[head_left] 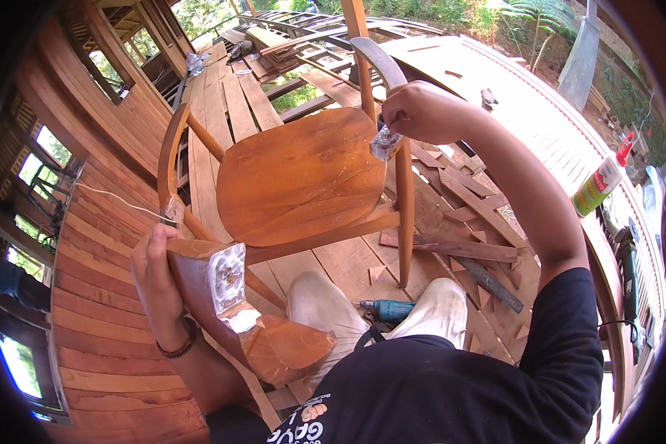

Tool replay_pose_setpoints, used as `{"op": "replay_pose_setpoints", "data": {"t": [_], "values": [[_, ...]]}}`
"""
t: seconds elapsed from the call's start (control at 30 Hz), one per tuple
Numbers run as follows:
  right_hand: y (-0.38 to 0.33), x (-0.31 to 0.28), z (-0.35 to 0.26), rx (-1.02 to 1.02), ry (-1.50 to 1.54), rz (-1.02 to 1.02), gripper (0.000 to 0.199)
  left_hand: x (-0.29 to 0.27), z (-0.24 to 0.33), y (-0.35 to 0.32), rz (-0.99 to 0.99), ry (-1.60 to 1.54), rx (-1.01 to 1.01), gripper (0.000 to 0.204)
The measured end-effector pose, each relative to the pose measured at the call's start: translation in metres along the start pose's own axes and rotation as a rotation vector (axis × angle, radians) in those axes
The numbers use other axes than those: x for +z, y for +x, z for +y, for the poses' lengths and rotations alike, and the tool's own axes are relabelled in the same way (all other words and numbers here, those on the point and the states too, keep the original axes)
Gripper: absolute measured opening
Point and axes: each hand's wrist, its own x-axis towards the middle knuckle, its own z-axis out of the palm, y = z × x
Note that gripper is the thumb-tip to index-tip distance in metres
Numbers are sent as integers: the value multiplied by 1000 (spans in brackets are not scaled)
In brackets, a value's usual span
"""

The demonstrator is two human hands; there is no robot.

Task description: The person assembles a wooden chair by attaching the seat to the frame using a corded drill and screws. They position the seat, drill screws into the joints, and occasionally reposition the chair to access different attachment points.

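Note:
A wooden chair [303, 170] with an orange-brown seat stands in front of me, its left armrest [170, 144] curving up beside the seat. My left hand [157, 270] grips the upper end of a curved wooden chair part [288, 344], tilted over my lap. White glue [229, 277] coats the notched face of that part. At the chair's right side, my right hand [425, 113] is closed, fingers curled, just above a joint face smeared with whitish glue [385, 142]. Whatever its fingertips hold, if anything, is hidden. Behind that hand, the right armrest's end [377, 59] shows greyish.
A teal power drill [392, 309] lies between my knees. Wood offcuts [470, 248] litter the plank floor [333, 259] to the right. A glue bottle with a red nozzle [599, 185] and a dark green power tool [629, 270] are at far right. Stacked boards [288, 48] lie behind.

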Motion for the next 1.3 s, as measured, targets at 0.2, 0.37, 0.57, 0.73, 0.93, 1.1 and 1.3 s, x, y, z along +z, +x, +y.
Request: {"op": "replay_pose_setpoints", "data": {"t": [0.2,0.37,0.57,0.73,0.93,1.1,1.3], "values": [[1,2,7,-132,45,51,8,-6,-5,-1,-8,-6,-12,47],[-9,11,7,-150,80,204,10,-6,-9,-2,19,-17,-24,46],[-14,10,-2,-171,27,234,15,-8,-7,-1,29,-7,-12,47],[-10,11,-2,-190,-24,219,17,-6,-3,0,14,13,13,48],[-11,14,-3,-160,23,253,16,-5,4,-4,60,44,29,49],[-12,15,-4,-156,-25,256,16,-4,3,-4,59,11,13,49],[-16,16,-4,-125,31,319,13,-6,2,-4,60,24,27,50]]}}
